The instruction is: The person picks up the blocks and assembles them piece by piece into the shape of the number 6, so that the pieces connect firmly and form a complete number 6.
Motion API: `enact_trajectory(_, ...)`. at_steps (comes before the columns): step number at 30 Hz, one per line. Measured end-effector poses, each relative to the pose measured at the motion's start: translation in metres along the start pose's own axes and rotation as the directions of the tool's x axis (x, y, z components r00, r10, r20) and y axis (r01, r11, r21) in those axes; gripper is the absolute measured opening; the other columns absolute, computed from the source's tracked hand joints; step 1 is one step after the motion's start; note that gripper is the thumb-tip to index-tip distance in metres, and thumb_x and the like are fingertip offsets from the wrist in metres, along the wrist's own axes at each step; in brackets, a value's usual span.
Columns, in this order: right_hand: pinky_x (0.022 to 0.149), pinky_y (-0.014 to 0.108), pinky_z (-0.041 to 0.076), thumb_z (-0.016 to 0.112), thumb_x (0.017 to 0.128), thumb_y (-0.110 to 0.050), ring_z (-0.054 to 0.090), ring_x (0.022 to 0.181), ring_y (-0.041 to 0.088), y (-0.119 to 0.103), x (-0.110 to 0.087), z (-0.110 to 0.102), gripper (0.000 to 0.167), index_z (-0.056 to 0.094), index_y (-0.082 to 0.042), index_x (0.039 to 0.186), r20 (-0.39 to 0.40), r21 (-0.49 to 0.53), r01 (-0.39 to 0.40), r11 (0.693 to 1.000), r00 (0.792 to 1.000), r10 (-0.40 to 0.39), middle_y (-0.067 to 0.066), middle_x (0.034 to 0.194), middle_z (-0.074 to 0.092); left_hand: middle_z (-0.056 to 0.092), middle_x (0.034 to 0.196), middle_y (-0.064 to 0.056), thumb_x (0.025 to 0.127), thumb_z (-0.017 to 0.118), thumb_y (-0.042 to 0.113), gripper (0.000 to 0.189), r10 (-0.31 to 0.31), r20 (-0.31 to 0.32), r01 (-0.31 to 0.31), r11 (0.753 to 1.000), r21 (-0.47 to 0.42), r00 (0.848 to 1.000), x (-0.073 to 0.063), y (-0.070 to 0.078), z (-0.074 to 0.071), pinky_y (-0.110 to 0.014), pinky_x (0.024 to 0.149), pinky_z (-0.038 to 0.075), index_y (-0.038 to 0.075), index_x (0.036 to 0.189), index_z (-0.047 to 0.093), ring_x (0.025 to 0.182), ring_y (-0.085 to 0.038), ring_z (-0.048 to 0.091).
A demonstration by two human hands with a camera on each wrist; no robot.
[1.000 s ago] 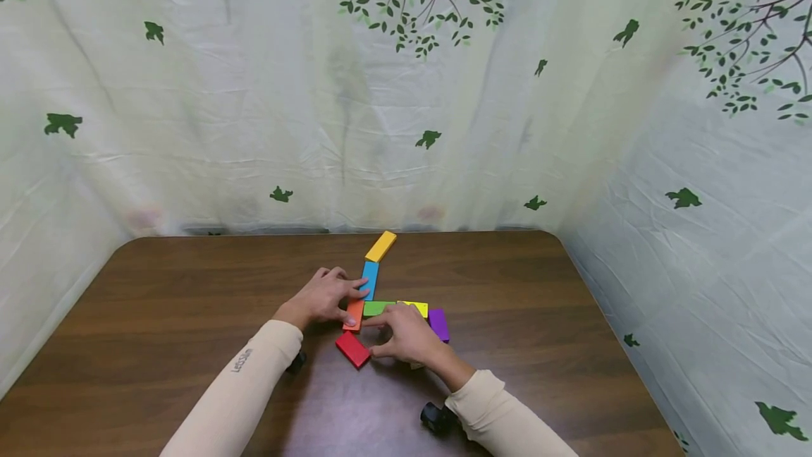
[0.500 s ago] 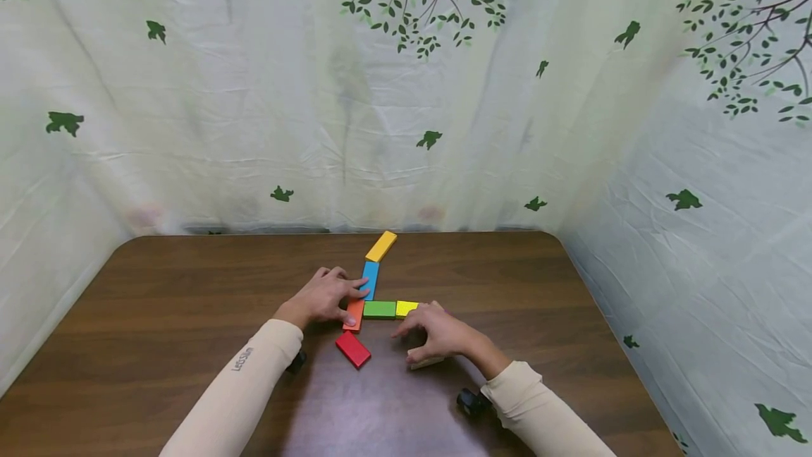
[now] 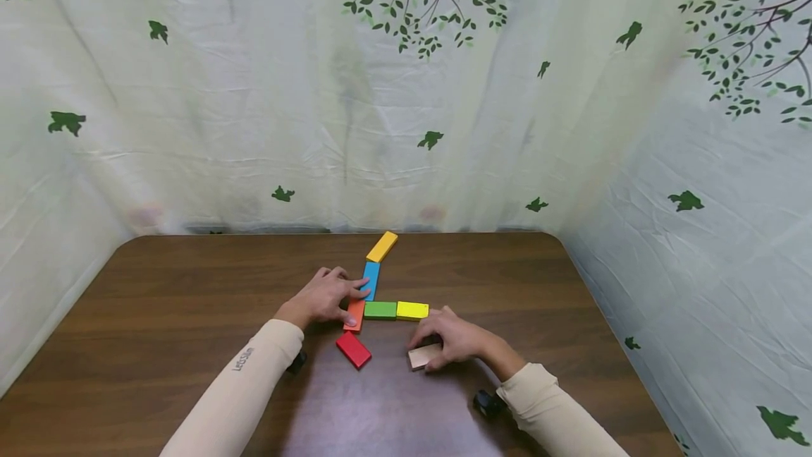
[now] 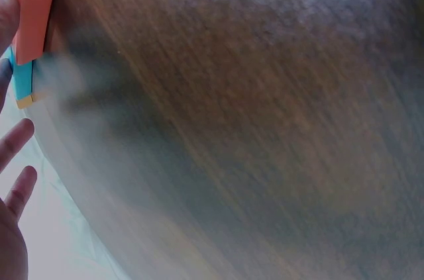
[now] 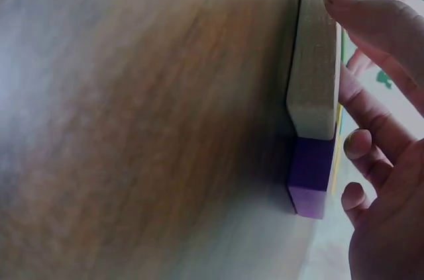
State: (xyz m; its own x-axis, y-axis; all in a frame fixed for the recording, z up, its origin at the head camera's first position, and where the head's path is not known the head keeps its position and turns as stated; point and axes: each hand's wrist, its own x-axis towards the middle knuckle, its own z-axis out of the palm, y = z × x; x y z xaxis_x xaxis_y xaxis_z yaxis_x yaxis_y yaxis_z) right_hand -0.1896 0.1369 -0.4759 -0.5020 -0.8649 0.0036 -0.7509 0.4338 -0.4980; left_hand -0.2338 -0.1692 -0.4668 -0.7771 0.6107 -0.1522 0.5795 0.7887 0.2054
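My left hand [image 3: 322,295] rests on a line of flat wooden blocks, its thumb at the orange block [image 3: 354,313] and two fingertips over the blue block [image 3: 371,276]. Thumb and fingers of my right hand [image 3: 462,336] pinch a plain wooden block [image 3: 420,357] across its sides. In the right wrist view a purple block [image 5: 311,164] lies end to end with it; the hand hides that block in the head view. A green block [image 3: 380,310] and a yellow block [image 3: 413,311] run rightward from the orange one. A red block [image 3: 353,350] lies angled below it.
An amber block [image 3: 382,247] tilts away beyond the blue one, near the far edge of the brown table [image 3: 209,288]. A pale curtain [image 3: 279,111] with leaf prints hangs behind and beside the table.
My right hand has moved right, from beside the red block to the plain wooden block. The yellow block now shows fully, while the purple one is covered. My left hand stays in place.
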Motion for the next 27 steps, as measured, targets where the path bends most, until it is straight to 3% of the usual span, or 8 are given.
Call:
enact_trajectory(17,0.079,0.026,0.029,0.078,0.075,-0.026,0.049,0.091,0.004,0.0075,-0.0041,0.0046,0.029,0.076,-0.021,0.103,-0.040,-0.023,0.041,0.999,0.998,-0.042,-0.014,0.100,0.069,0.043,0.149,-0.001,0.076,0.073,0.052,0.074,0.009,-0.003,-0.009,1.000,-0.020,1.000,-0.0006,0.0002,0.0002,-0.050,0.101,0.027,0.020,0.139,0.052,0.121,-0.029,0.040)
enact_trajectory(27,0.082,0.027,0.029,0.078,0.075,-0.025,0.053,0.096,0.003,0.0065,-0.0023,0.0080,0.029,0.076,-0.021,0.104,-0.051,-0.016,0.049,0.999,0.997,-0.050,-0.015,0.099,0.069,0.043,0.149,-0.001,0.076,0.074,0.051,0.074,-0.010,0.011,0.010,1.000,-0.014,1.000,0.0002,0.0018,-0.0004,-0.051,0.101,0.027,0.021,0.140,0.051,0.121,-0.028,0.040)
